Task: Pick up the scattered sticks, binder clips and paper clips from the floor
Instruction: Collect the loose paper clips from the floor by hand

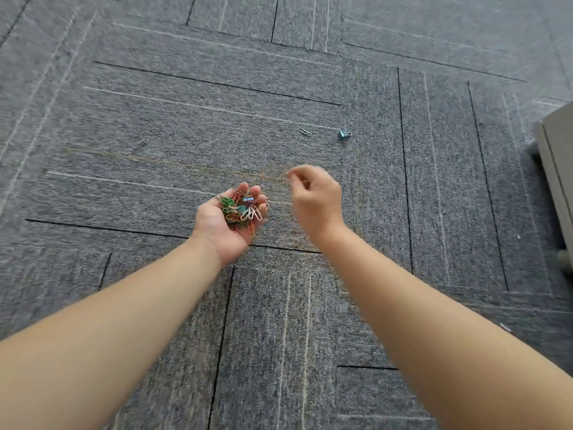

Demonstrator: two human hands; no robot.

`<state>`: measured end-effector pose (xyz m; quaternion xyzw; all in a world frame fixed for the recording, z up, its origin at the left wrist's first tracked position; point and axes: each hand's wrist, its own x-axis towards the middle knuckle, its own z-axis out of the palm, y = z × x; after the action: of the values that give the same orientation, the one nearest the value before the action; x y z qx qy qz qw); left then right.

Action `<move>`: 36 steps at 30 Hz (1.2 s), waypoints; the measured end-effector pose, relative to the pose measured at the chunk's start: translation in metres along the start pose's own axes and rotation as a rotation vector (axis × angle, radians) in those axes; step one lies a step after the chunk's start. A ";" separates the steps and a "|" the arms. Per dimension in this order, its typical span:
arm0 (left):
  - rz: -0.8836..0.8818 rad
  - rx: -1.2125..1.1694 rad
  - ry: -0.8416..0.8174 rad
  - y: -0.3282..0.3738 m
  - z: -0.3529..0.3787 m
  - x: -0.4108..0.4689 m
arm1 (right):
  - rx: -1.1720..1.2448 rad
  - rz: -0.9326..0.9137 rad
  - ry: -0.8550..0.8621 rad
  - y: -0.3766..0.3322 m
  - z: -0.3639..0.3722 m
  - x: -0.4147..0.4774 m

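My left hand (228, 221) is palm up above the grey carpet, its fingers cupped round a pile of coloured paper clips and small binder clips (242, 206). Just right of it, my right hand (314, 197) hovers, blurred by motion, with its fingers curled and thumb near the fingertips. Whether it pinches anything is hidden by the blur. Farther out on the carpet lie a blue binder clip (345, 134), a silver paper clip (304, 131) to its left, and a faint paper clip (140, 144) at the far left.
A grey piece of furniture (556, 169) stands at the right edge, with a foot or caster near the floor. A small pale item (506, 328) lies on the carpet at the lower right. Grey carpet tiles (186, 88) fill the view.
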<state>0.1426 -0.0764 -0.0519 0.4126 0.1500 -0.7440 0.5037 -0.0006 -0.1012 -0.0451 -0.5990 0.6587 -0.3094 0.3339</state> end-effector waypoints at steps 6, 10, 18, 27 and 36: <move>0.025 -0.032 0.028 0.006 -0.005 -0.004 | -0.321 0.156 -0.205 0.032 0.001 0.006; 0.035 -0.026 0.050 0.011 -0.010 -0.006 | -0.437 0.077 -0.266 0.024 -0.002 0.008; 0.050 -0.003 0.063 0.015 -0.020 -0.010 | -0.414 -0.159 -0.494 0.005 0.015 0.003; 0.052 0.008 0.120 0.015 -0.017 -0.013 | -0.402 -0.326 -0.277 0.028 0.028 -0.016; 0.000 0.100 0.103 0.012 0.000 -0.002 | 0.587 0.538 -0.121 0.008 0.003 0.019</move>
<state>0.1536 -0.0805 -0.0480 0.4750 0.1383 -0.7283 0.4741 -0.0037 -0.1197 -0.0543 -0.3013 0.6549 -0.3501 0.5980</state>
